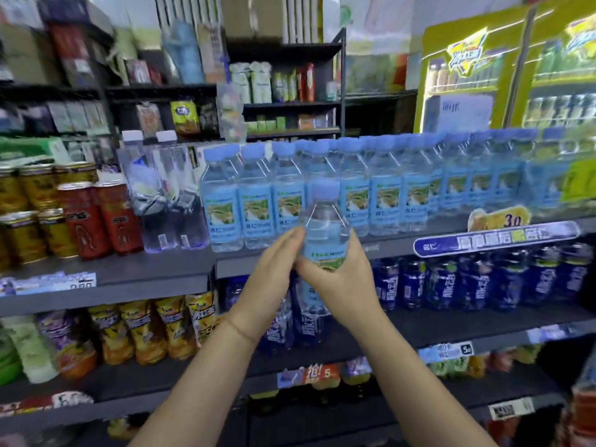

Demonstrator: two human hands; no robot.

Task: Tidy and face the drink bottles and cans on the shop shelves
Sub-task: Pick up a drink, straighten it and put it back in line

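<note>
Blue-capped water bottle [325, 227], upright, right hand [335, 282] gripping, left hand [274, 279] flat against it

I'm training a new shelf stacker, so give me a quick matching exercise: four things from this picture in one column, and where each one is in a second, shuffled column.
Things:
1. blue-capped water bottle
2. red cans
3. dark blue bottles
4. white-capped clear bottles

Places:
A. on the shelf below the water row
B. held in front of the shelf by the right hand, left hand against it
C. left part of the top shelf, beside gold cans
D. between the cans and the water row

Pairs: 1-B, 2-C, 3-A, 4-D
</note>
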